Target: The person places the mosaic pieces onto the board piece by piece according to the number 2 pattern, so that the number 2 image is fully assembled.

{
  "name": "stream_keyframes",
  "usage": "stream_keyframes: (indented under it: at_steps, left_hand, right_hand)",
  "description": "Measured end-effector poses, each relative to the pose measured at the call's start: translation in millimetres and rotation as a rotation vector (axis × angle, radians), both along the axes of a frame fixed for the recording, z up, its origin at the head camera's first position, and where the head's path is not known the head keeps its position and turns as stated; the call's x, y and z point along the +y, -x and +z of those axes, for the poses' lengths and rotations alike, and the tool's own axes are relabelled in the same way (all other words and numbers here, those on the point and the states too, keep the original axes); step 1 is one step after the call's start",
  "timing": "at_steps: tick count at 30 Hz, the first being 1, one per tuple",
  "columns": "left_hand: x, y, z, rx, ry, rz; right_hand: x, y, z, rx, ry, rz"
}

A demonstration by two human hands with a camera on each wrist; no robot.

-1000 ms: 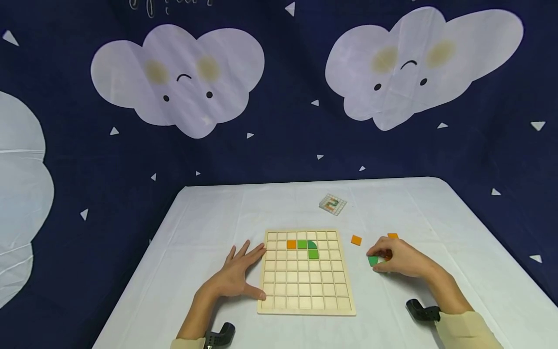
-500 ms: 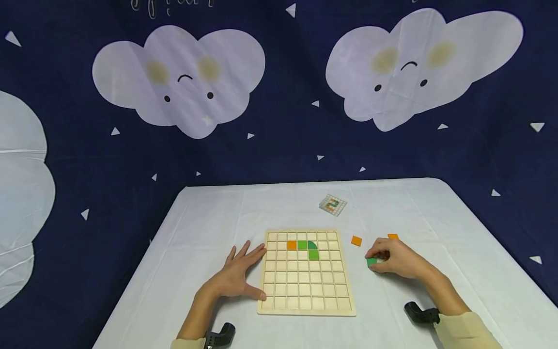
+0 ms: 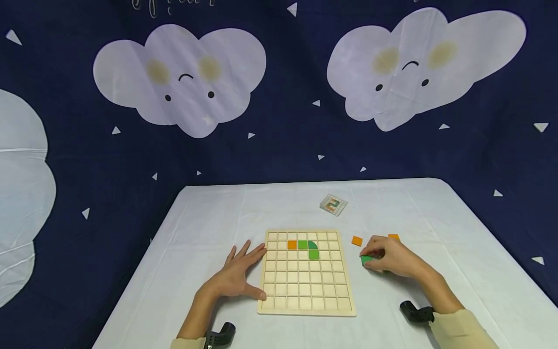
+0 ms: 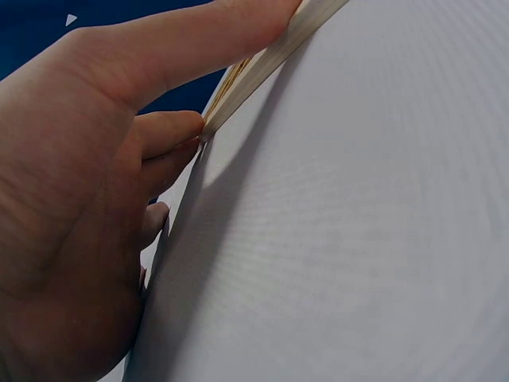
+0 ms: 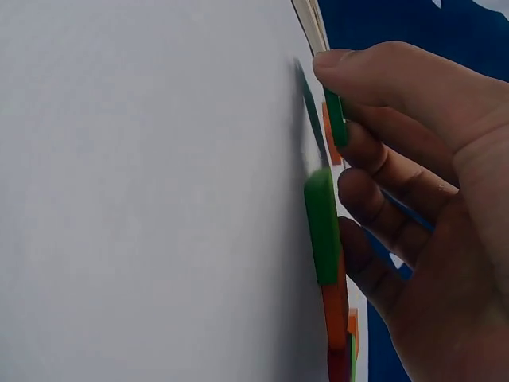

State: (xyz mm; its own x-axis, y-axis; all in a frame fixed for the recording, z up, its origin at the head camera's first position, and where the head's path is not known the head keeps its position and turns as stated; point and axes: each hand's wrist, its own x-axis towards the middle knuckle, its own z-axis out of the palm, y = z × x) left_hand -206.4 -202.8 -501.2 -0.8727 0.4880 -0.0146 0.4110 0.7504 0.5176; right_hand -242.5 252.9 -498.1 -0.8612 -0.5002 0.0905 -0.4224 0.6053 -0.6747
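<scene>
My left hand (image 3: pixel 237 276) spreads its fingers beside the wooden grid board (image 3: pixel 308 291). Its thumb and a fingertip touch the board's left edge, as the left wrist view also shows. On the board lie an orange square tile (image 3: pixel 292 245), green square tiles (image 3: pixel 314 254) and a dark green quarter-round tile (image 3: pixel 312 245). Right of the board, my right hand (image 3: pixel 394 257) pinches a green tile (image 3: pixel 366 261) between thumb and fingers. The right wrist view shows this tile (image 5: pixel 337 123) raised off the table; its full outline is partly hidden.
Under and beyond my right hand lie another green tile (image 5: pixel 321 231), orange tiles (image 5: pixel 334 306) and a red piece (image 5: pixel 339 366). One orange tile (image 3: pixel 357 241) lies near the board's right edge. A small patterned card (image 3: pixel 333 205) sits at the back of the white table (image 3: pixel 226 208).
My right hand has shifted slightly left towards the board, carrying the green tile away from the loose tiles. The left hand and the board stay put.
</scene>
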Motion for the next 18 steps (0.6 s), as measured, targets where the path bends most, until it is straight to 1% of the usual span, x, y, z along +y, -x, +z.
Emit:
stream_keyframes:
  at_steps: [3,8,13,18]
  left_hand:
    - [0.3,0.4,-0.7,0.001,0.009,-0.002]
    - [0.5,0.8,-0.4,0.003,0.016,0.004]
    - [0.6,0.4,0.0,-0.005,0.026,0.013]
    - [0.6,-0.6,0.8,-0.001,0.024,0.014]
  right_hand:
    - [-4.7,2.1,1.5,-0.021,-0.015,0.007]
    - [-12.4,4.8,4.8,-0.040,-0.020,-0.006]
    - [-22.3,7.3,5.8,-0.032,-0.019,-0.002]
    - [-33.7,10.9,5.9,-0.008,-0.009,0.039]
